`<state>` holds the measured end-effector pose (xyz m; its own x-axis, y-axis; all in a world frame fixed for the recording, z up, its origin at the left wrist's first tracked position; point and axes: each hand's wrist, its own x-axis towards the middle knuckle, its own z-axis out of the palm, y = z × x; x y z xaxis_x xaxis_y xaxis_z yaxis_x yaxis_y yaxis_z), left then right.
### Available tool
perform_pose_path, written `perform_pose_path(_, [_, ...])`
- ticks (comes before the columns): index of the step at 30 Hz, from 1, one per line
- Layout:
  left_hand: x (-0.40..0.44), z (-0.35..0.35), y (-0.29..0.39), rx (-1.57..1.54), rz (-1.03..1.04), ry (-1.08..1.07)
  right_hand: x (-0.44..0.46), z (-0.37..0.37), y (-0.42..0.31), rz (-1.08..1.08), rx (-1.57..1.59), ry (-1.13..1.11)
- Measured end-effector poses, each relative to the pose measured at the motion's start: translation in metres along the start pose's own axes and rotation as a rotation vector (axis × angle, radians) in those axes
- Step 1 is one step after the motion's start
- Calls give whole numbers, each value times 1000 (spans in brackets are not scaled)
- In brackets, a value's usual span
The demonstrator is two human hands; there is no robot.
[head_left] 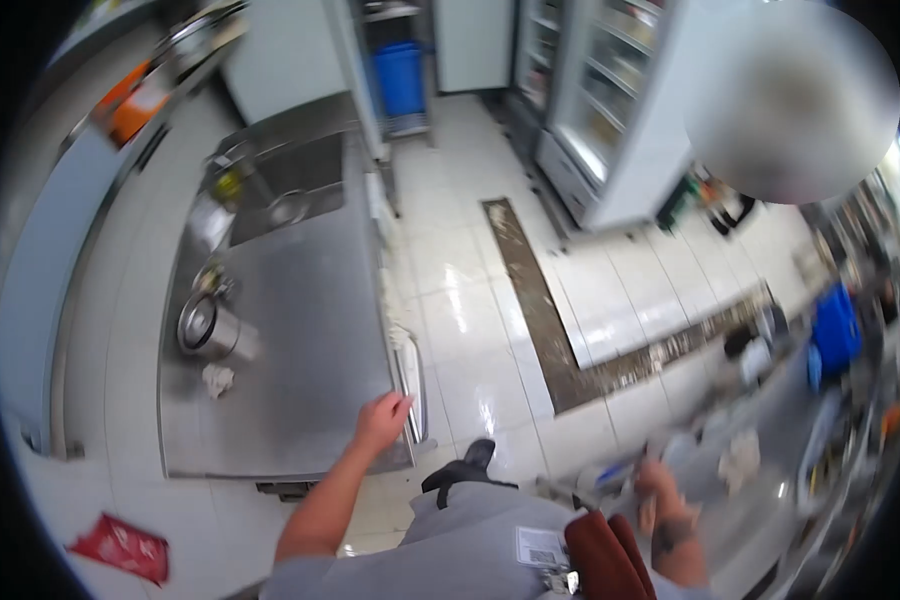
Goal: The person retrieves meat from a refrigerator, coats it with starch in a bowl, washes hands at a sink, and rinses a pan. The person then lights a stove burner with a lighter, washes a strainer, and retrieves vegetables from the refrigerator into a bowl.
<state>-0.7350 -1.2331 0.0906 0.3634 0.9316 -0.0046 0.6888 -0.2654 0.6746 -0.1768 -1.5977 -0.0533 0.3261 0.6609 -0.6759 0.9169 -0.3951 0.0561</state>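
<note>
Hands [380, 420] by counters [290, 320]; right fingers [653, 474] blurred.

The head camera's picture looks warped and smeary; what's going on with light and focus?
Head view: curved black borders and bent lines, as with a wide lens; bright glare on the floor tiles; things on the right-hand worktop smeared; a round blur hides part of the upper right.

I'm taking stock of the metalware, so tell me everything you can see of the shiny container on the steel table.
The shiny container is cylindrical and looks metal, its round top dark-centred with a bright rim. It appears upright near the left edge of the steel table, beside a crumpled whitish wad. The left hand is away from it. Blur hides finer detail.
</note>
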Motion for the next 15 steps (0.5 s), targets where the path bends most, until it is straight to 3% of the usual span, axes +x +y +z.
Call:
perform_pose_path(2, [78, 4, 0, 64, 40, -8, -36, -26, -26, 134, 106, 152])
perform_pose_path(3, [110, 6, 11, -61, 51, 1, -35, -14, -26, 86, 166, 398])
perform_pose_path(4, [139, 8, 23, 2, 179, 56, -26, -12, -21, 109, 151, 285])
perform_pose_path(5, [167, 13, 35, -58, 230, 40, -72, -81, -58, -46, 73, 373])
perform_pose_path(6, [190, 16, 51, -12, 224, -13, -65, -97, -64, -31, 144, 356])
perform_pose_path(9, [237, 46, 81, 34, 341, -167, 10, -125, -64, 26, 392, 276])
perform_pose_path(15, [261, 125, 40, 213, 175, -543, 157, -190, -50, -34, 717, 144])
